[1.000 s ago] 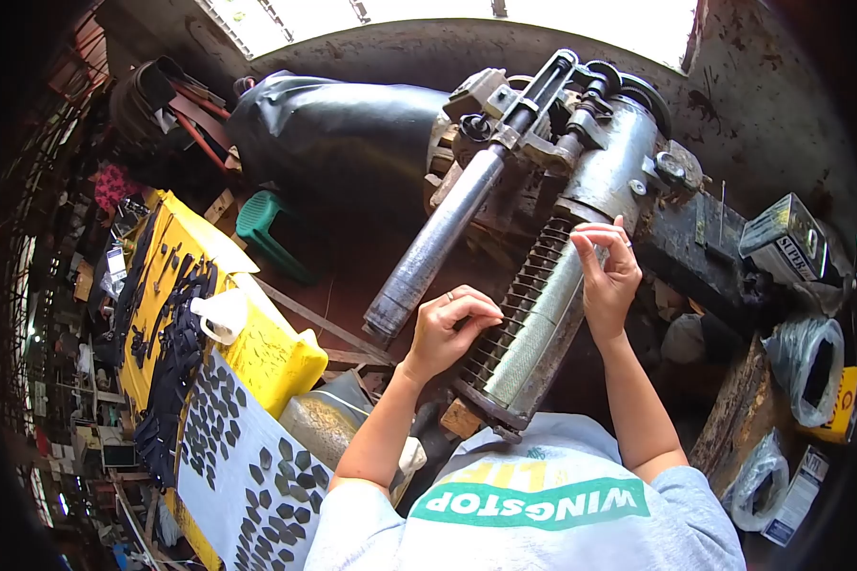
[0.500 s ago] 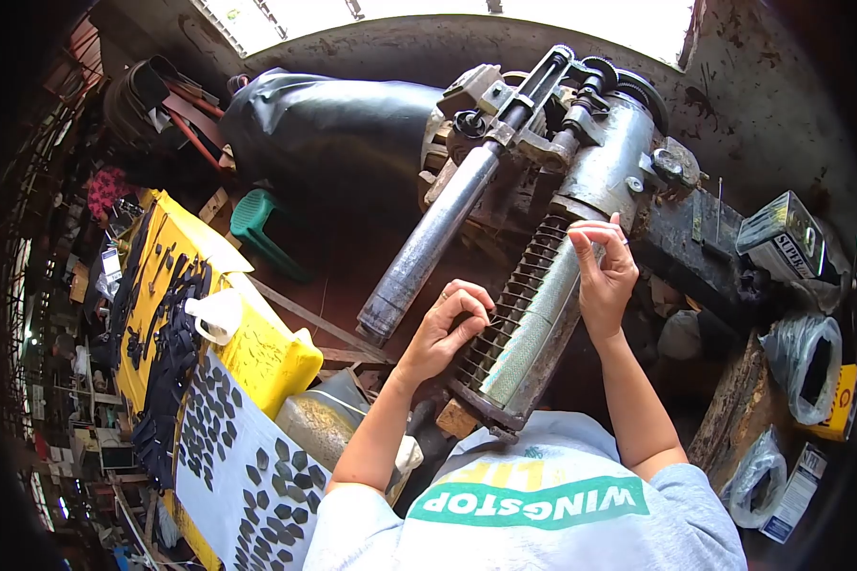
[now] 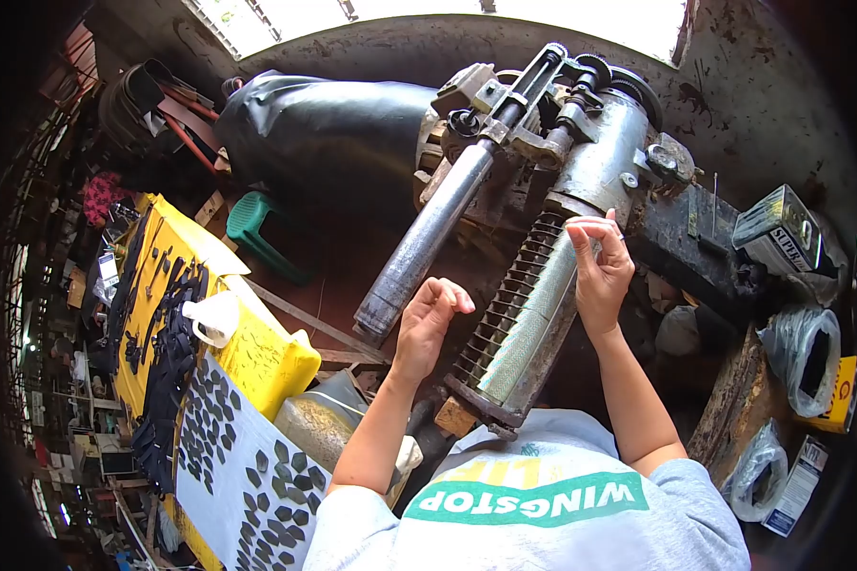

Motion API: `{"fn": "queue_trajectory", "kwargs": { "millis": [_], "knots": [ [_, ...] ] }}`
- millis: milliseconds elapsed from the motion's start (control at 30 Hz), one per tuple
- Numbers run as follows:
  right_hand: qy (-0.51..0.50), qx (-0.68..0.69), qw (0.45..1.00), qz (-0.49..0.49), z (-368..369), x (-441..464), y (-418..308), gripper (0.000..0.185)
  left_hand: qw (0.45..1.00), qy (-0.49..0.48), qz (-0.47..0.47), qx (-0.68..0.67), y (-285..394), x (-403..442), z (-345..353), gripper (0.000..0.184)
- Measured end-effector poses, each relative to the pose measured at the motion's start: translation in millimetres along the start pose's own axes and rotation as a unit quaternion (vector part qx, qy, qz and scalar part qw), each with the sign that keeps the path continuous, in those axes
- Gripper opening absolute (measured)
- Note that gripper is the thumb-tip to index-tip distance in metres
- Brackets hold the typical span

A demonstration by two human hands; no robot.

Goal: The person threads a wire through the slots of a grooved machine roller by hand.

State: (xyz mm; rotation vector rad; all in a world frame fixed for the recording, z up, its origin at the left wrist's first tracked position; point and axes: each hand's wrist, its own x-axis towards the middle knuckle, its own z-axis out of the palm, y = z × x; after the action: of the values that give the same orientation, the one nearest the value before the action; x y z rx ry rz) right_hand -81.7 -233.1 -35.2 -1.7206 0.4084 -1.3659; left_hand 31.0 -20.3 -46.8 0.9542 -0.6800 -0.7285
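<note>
A heavy metal machine point(image 3: 595, 157) stands ahead of me, with a row of thin dark rings or blades point(image 3: 507, 295) and a pale textured strip point(image 3: 519, 347) along its near arm. My right hand point(image 3: 600, 276) is over the upper end of that strip, thumb and fingers pressed together. Left of the rings is my left hand point(image 3: 427, 324), fingers curled into a pinch, apart from the machine. Whatever either pinch may hold is too small or hidden to make out. A smooth metal roller point(image 3: 428, 243) slants down just beyond the left hand.
On the left, a yellow-covered table point(image 3: 176, 228) bears black strips point(image 3: 167, 381), a white jug point(image 3: 214, 319) and a pale sheet point(image 3: 214, 485) with several dark cut pieces. A green stool point(image 3: 257, 228) stands behind. Plastic-wrapped rolls point(image 3: 803, 366) and boxes point(image 3: 781, 228) are at right.
My left hand has drawn away from the rings, leftward and slightly up, and turned more upright. The right hand stays in nearly the same place, still pinched.
</note>
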Motion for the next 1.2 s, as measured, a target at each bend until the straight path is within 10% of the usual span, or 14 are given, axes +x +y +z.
{"fn": "queue_trajectory", "kwargs": {
  "millis": [333, 467, 600, 767, 967, 1200],
  "knots": [
    [-0.001, 0.003, 1.0, 0.004, -1, -1, 1, 0.009, 0.988, 0.125, -0.093, 0.007, -31, -6, -38, 0.048],
    [-0.004, -0.003, 1.0, 0.0, -1, -1, 1, 0.009, 0.968, 0.181, -0.026, 0.173, -40, -7, -48, 0.015],
    [-0.006, -0.01, 1.0, -0.002, -1, 0, -2, 0.008, 0.931, 0.269, -0.033, 0.246, -26, -1, -20, 0.033],
    [-0.001, -0.006, 1.0, -0.007, 0, 1, -2, 0.008, 0.989, 0.043, -0.028, 0.136, -1, 4, 1, 0.022],
    [0.0, -0.015, 1.0, -0.006, 0, 0, -3, 0.007, 0.898, -0.115, 0.101, 0.412, 30, 18, 31, 0.021],
    [0.004, -0.014, 1.0, -0.008, 0, 1, -5, 0.006, 0.876, -0.173, 0.042, 0.449, 44, 34, 38, 0.015]
  ]
}}
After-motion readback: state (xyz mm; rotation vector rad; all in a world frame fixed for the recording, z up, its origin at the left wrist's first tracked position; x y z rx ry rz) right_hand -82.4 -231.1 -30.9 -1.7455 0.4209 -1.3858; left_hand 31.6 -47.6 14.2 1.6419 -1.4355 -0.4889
